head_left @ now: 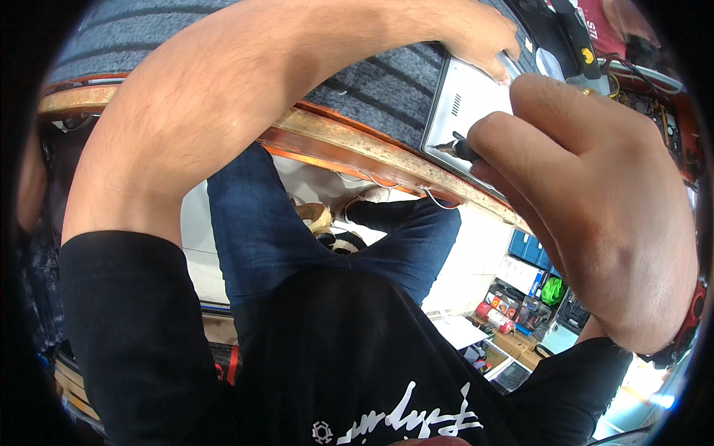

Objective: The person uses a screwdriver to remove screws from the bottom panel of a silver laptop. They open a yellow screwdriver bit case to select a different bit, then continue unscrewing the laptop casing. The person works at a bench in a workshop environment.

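A silver laptop (465, 97) lies underside up on the grey ribbed mat, with a vent grille showing near its left side. My left hand (482, 39) reaches across to the laptop's far part, its bent fingers closed at the edge; the fingertips are partly hidden. In my right hand (565, 137) is a screwdriver (462, 149) with a dark grip and a metal shaft. Its tip points left and meets the near left corner of the laptop, as far as I can tell. My right hand covers much of the laptop's right side.
The grey mat (379, 93) covers the bench, whose worn wooden edge (349, 137) runs along the front. A black tool with a yellow mark (586, 56) stands beyond my right hand. Exposed electronics (662, 111) lie at the far right. Below right are a red cylinder (497, 318) and boxes.
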Motion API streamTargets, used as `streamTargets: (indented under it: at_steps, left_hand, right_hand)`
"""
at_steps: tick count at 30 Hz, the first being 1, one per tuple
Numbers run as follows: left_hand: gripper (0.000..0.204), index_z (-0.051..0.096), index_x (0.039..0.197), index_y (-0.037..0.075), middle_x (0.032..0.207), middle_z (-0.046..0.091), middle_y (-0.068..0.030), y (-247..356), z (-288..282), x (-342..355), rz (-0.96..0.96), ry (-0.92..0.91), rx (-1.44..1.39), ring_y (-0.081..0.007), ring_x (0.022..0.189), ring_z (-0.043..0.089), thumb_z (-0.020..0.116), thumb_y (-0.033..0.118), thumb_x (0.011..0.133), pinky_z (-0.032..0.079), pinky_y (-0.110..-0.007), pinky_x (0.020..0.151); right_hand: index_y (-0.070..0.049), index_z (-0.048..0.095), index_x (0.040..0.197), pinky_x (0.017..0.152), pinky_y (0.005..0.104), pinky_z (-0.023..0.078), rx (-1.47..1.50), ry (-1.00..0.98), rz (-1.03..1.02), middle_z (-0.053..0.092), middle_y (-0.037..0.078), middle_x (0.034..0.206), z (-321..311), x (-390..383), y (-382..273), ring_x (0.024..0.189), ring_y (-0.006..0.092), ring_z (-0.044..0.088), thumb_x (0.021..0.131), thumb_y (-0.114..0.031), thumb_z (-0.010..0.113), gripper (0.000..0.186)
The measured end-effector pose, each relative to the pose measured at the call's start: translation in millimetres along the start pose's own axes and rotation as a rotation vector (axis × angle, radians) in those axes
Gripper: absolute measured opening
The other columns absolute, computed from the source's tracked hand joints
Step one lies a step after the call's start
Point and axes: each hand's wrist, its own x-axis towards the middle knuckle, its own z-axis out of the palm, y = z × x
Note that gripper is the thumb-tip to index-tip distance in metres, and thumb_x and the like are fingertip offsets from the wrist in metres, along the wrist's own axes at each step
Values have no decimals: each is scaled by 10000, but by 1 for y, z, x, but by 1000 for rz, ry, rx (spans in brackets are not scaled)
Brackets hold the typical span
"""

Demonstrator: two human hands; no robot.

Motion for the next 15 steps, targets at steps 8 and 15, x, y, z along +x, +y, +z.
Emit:
streamTargets:
  at_steps: [8,15]
  left_hand:
    - [478,741,1102,3,1126,690,-285,-3,4,12,0,-39,35,-448,1068,664,697,395,832,538,-513,928]
    - [478,736,1109,-1,1142,681,-284,-7,6,10,4,-32,29,-446,1073,660,685,398,851,529,-507,944]
  right_hand:
    - [-46,648,951,625,388,487,213,146,-168,596,112,1006,-1,-1,2,772,291,644,773,-67,753,208]
    - [-36,645,942,605,400,487,65,51,59,618,120,899,2,-1,-11,742,293,654,835,-108,751,167]
